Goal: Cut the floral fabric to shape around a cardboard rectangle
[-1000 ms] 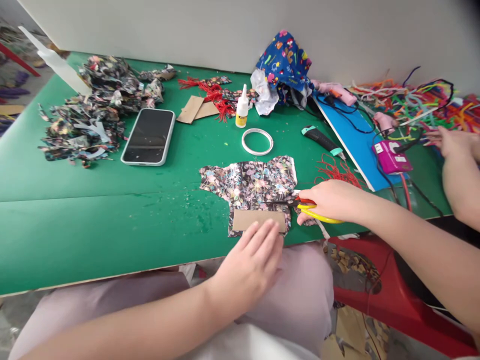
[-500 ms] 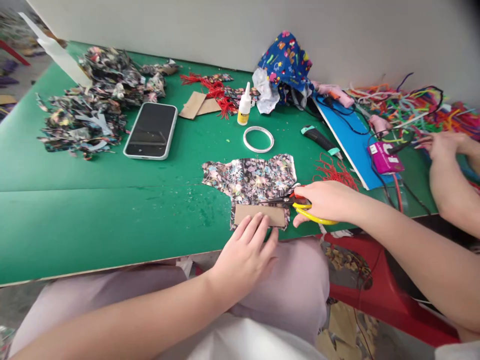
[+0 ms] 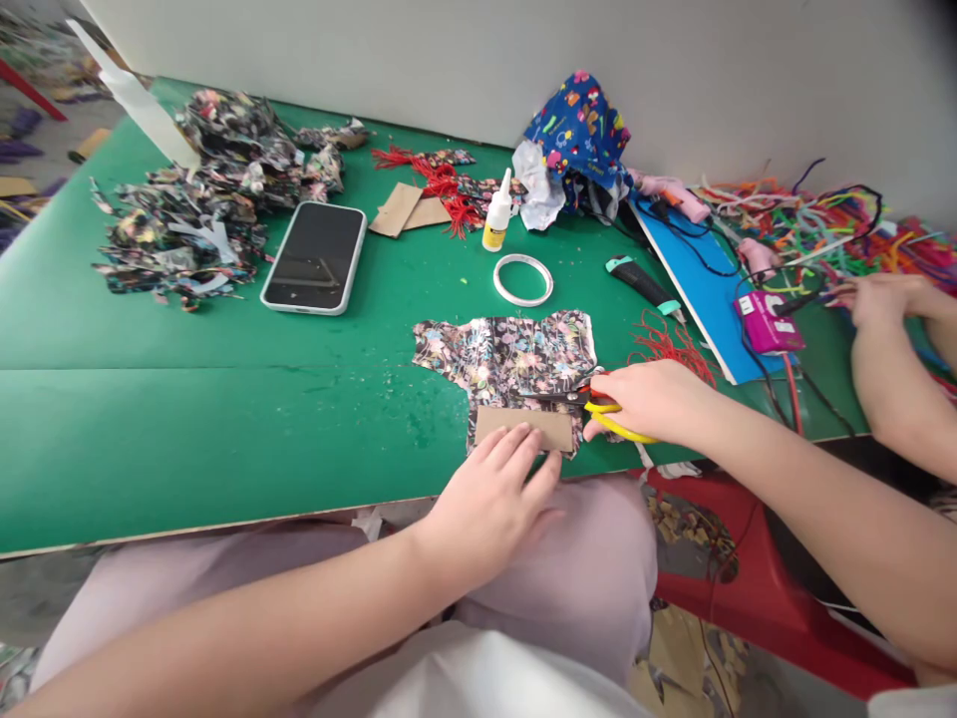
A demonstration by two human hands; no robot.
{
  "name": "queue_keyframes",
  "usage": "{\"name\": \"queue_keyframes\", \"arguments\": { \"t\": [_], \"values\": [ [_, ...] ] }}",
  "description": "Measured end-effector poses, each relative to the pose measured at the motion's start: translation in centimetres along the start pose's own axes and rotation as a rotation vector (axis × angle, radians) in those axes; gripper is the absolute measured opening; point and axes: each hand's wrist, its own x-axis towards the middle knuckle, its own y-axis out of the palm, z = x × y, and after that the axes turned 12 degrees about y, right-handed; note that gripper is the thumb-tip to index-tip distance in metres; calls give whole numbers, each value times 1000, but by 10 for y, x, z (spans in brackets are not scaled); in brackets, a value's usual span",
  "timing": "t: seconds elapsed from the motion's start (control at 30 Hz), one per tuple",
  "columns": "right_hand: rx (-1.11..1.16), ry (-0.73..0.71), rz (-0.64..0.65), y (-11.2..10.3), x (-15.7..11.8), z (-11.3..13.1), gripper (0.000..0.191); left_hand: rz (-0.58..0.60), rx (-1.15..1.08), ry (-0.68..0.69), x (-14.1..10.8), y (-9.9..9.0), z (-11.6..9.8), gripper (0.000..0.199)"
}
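My left hand (image 3: 489, 504) lies with its fingers stretched out on a strip of brown cardboard (image 3: 530, 427), pressing it onto floral fabric (image 3: 515, 354) near the table's front edge. Its thumb is apart, below the fingers. In my right hand (image 3: 654, 399) is a pair of scissors (image 3: 617, 421) with yellow and red handles. The dark blades lie over the fabric, just above the cardboard's upper edge, pointing left. How far the blades are apart is hard to see. The fabric spreads beyond the cardboard toward the back.
Behind the fabric are a tape roll (image 3: 522, 280), a glue bottle (image 3: 497, 214) and a utility knife (image 3: 644, 287). A phone (image 3: 315, 257) and a heap of fabric scraps (image 3: 201, 204) are at left. Red threads (image 3: 673, 349) lie at right, near another person's arms (image 3: 893, 349).
The camera view has shifted slightly, so the table's things appear a little farther right. The left hand stays on the cardboard, and the scissors have barely moved on the fabric.
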Motion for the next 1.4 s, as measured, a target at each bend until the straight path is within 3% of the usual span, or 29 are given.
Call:
{"name": "queue_keyframes", "arguments": {
  "t": [0.13,0.2,0.3,0.37,0.53,1.0,1.13,1.4],
  "values": [
    [46,-13,-17,1,-4,-1,63,-110,-59,-26,21,-33,49,29],
    [59,-16,-19,0,-4,0,65,-80,-109,2,41,-39,82,31],
    [84,-34,-5,-1,-2,1,68,43,-156,112,70,-27,123,32],
    [100,-40,10,-2,-1,2,71,163,-141,147,82,-12,136,37],
    [116,-26,41,-4,2,6,72,166,-74,176,82,9,138,42],
    [103,8,134,-12,15,8,61,115,-93,202,79,12,140,42],
    [61,36,91,-13,16,9,54,113,-90,191,79,11,139,43],
    [-20,14,-64,-10,12,8,65,113,-76,179,79,11,139,43]
  ]
}}
